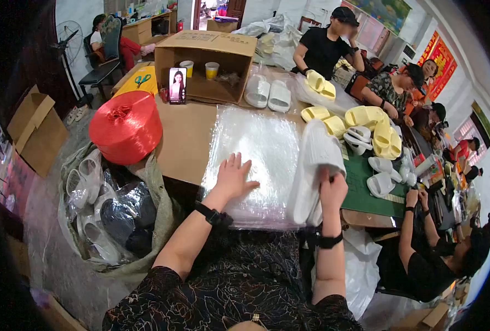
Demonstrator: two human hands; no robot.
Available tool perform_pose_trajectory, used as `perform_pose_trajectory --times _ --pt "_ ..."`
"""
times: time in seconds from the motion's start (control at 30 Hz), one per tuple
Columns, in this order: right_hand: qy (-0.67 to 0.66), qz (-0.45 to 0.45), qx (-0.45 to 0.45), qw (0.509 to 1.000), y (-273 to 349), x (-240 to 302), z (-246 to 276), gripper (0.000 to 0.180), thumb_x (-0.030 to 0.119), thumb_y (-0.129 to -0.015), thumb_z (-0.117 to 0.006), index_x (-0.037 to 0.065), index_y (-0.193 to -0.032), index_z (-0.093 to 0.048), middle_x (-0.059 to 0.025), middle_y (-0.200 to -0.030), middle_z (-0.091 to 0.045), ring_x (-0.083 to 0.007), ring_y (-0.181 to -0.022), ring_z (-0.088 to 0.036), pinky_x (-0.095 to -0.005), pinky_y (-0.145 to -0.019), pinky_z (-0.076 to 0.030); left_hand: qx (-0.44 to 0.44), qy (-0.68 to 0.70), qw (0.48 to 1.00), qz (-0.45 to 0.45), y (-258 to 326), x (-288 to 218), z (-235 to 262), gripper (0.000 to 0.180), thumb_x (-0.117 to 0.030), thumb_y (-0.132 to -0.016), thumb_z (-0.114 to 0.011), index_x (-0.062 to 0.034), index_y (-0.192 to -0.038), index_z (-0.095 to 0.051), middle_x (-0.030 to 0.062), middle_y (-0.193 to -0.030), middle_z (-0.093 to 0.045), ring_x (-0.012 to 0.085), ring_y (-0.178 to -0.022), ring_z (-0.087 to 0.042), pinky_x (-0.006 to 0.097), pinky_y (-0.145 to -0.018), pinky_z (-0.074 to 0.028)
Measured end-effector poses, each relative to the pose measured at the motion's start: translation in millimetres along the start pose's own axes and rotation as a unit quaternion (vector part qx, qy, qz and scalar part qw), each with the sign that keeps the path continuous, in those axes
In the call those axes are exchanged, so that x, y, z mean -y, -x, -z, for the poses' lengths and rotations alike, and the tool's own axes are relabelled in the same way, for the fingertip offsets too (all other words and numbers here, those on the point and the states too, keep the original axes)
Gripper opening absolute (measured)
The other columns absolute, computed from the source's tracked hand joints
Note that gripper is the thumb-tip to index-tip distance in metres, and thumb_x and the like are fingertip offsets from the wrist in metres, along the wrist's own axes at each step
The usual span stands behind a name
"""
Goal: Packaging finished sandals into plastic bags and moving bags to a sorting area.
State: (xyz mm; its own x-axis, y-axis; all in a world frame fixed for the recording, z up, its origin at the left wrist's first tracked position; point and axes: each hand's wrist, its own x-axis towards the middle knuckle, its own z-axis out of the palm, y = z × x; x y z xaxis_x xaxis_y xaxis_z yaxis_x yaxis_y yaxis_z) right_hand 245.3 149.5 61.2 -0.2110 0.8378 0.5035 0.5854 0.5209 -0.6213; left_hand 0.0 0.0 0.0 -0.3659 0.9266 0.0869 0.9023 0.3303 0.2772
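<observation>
My left hand [235, 175] lies on a stack of clear plastic bags [259, 135], its fingers spread and nothing in them. To its right, my right hand [333, 192] is closed on a pair of white slippers [308, 187]. The slippers are held on edge, close together, over the right side of the bag stack. My fingers reach in near the strap, so the fingertips are partly hidden. Glare on the plastic hides where one bag ends and another begins.
A red roll of twine [125, 127] stands left, above a sack [165, 212] of bagged slippers. An open cardboard box [206, 47] with cups and a phone [177, 86] are behind. Yellow slippers [387, 138] lie right, near a green mat [361, 185]; several people sit or stand around.
</observation>
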Motion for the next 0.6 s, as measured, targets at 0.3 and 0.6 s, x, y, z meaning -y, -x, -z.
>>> perform_pose_trajectory --times 0.3,0.6 --pt "-0.157 -0.044 -0.084 0.983 77.7 -22.8 69.7 0.027 0.02 -0.091 -0.06 -0.007 -0.091 -0.058 -0.0028 -0.069 -0.056 -0.0088 -0.062 -0.048 -0.0261 -0.055 -0.04 0.013 0.052 0.985 -0.161 33.7 -6.8 11.4 0.074 -0.05 -0.072 -0.07 -0.0145 -0.133 -0.047 0.0117 -0.144 -0.036 0.0342 -0.135 -0.029 0.048 -0.111 -0.024" --pt "-0.261 -0.097 -0.083 0.957 96.4 -53.2 78.6 0.022 0.015 -0.091 -0.059 -0.007 -0.095 -0.058 -0.0017 -0.08 -0.06 -0.0066 -0.069 -0.051 -0.0221 -0.062 -0.041 -0.051 0.091 0.986 -0.132 26.8 -7.6 -1.2 0.035 -0.031 -0.094 -0.05 -0.0151 -0.125 -0.055 0.0118 -0.14 -0.042 0.0342 -0.133 -0.033 0.047 -0.109 -0.025"
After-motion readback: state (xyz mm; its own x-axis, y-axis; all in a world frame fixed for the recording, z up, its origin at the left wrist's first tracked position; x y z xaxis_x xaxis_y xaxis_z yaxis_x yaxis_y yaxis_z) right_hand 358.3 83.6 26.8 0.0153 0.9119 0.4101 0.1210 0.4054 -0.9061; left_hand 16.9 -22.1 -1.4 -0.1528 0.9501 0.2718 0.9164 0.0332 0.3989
